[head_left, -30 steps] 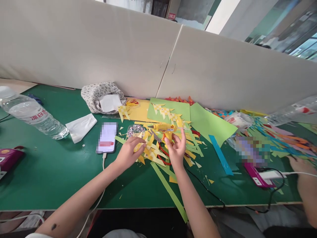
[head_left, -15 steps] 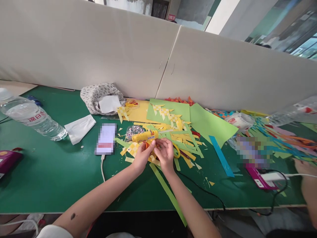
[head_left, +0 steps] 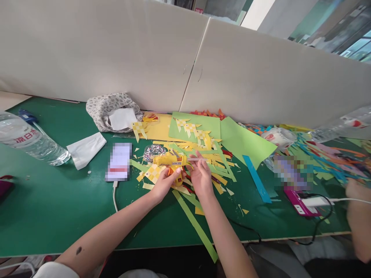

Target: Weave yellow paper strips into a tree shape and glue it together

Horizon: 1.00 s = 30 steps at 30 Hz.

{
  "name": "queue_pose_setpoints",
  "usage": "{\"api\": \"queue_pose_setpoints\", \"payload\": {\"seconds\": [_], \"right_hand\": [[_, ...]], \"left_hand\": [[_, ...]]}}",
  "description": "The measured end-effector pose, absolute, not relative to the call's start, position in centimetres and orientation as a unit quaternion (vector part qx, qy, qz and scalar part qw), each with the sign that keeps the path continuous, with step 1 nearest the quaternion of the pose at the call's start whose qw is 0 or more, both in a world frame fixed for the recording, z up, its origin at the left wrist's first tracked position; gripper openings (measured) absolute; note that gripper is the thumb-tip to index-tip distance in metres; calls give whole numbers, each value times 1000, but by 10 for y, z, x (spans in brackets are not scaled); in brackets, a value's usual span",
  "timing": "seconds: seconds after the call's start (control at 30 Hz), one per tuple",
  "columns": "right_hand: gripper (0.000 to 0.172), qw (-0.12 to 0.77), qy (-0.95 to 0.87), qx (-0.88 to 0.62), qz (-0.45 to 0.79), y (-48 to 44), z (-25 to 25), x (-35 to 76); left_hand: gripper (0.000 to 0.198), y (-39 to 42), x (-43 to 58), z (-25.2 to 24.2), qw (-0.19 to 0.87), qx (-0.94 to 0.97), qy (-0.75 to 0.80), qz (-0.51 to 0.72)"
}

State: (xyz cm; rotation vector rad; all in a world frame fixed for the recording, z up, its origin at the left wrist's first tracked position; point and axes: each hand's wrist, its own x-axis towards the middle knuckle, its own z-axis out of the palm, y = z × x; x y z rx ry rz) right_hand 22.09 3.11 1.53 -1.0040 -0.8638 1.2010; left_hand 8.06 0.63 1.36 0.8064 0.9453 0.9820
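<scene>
Head view: the left hand (head_left: 164, 186) is closed around the handle of a yellow glue gun (head_left: 165, 159), thumb laid over the near side, the gun's front end pointing left. It is held above a heap of yellow and green paper scraps (head_left: 217, 156), roughly midway between the front and back edges of the green desk (head_left: 72, 208). A clear glue stick (head_left: 191, 159) juts from the gun's rear. Right there is the right hand (head_left: 202, 179), palm partly turned up and fingers loosely curled; from where I stand I can't quite tell whether they pinch the stick or only brush it.

Just beyond the gun's front end sits a clear case (head_left: 154, 152) full of small, mottled pieces. Toward the desk's back edge, a patterned cloth pouch (head_left: 100, 110) gapes open with white tissue (head_left: 122, 119) in its mouth, and next to it a little clear packet (head_left: 151, 117) carries orange and yellow strands. Over on the desk's left, a bottle (head_left: 31, 141) with a red-lettered label holds clear water.
</scene>
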Motion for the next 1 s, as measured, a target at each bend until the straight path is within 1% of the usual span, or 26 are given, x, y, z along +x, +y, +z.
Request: {"api": "queue_pose_setpoints", "payload": {"seconds": [0.13,0.23,0.4,0.73,1.0], "right_hand": [[22,644,-368,-434,512,33,10,229],[18,651,-354,-434,512,32,12,227],[20,652,-368,-441,495,29,13,225],[24,657,-391,-462,449,29,12,224],[25,666,-364,-468,453,27,13,220]], "left_hand": [[43,6,79,18,730,368,376,436],[42,7,79,19,742,357,355,443],[42,8,79,19,736,377,345,445],[42,9,78,19,752,404,355,382],[43,9,78,15,749,404,362,381]]}}
